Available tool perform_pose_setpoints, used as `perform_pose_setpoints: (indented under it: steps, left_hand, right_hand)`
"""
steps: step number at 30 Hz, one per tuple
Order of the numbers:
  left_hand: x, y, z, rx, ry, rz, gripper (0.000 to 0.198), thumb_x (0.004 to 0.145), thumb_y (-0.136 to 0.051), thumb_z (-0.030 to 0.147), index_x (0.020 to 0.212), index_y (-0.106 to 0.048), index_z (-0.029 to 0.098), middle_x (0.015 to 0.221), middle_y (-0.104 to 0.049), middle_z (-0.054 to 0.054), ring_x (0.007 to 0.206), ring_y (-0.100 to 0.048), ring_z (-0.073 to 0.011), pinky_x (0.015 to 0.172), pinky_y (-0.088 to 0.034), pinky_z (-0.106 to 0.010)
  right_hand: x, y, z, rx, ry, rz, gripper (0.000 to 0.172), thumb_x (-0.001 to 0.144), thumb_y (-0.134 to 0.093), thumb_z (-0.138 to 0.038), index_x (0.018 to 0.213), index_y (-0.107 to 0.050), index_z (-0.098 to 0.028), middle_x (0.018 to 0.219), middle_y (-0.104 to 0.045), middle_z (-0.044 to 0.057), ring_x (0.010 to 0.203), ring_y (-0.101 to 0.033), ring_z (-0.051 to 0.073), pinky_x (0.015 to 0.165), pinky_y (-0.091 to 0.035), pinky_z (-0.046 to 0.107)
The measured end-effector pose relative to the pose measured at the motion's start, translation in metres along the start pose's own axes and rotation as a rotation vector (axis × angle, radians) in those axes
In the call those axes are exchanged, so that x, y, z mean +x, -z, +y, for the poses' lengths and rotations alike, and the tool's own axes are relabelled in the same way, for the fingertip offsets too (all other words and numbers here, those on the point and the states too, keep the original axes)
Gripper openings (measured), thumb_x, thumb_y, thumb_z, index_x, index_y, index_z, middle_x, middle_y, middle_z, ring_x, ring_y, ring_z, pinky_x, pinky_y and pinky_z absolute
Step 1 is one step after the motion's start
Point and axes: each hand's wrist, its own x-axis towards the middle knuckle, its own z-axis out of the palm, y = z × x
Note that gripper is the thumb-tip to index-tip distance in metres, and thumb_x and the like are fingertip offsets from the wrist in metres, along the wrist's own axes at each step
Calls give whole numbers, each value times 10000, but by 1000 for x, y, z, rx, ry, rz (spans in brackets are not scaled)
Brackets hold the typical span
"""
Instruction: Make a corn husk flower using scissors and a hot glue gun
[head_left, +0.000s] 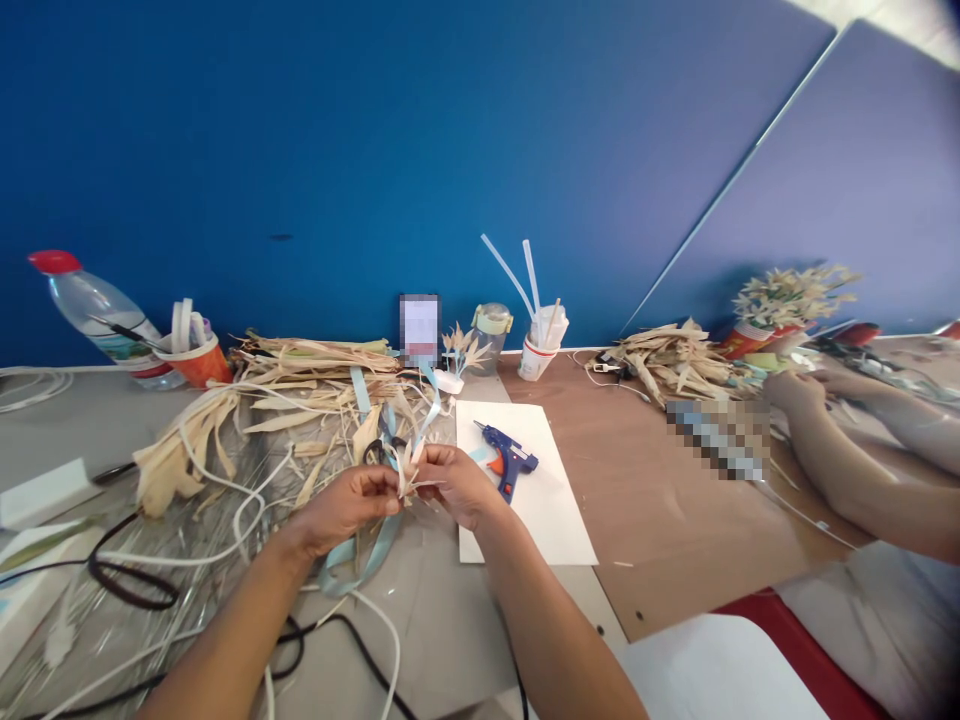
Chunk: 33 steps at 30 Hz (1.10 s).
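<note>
Between my two hands is a small pale flower-like piece of dried corn husk. My left hand pinches its base from the left, fingers closed. From the right, my right hand grips it too, thumb and fingers pressed together; the exact contact points are partly hidden. Just behind the hands lie black scissor handles, and a light blue ribbon loops beneath. A blue glue gun rests on a white sheet right of my right hand.
Dried corn husks and tangled cables cover the left side. A paper cup with glue sticks, a phone and a husk flower stand at the back. A co-worker's hands are at the right.
</note>
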Motion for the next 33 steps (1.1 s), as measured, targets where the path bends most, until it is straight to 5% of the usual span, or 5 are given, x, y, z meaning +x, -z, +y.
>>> perform_pose_setpoints:
  steps: [33]
  left_hand:
    - [3,-9,6,-103,11,119,260,572,-815,257,804,-759,152,743,-724,-65,725,-612,-169,722,-448,-272]
  right_hand:
    - [6,-1,6,28,102,112,222,557,-684,-221,473,-485,-170,419,-463,-63,404,-319,49,458,-189,219]
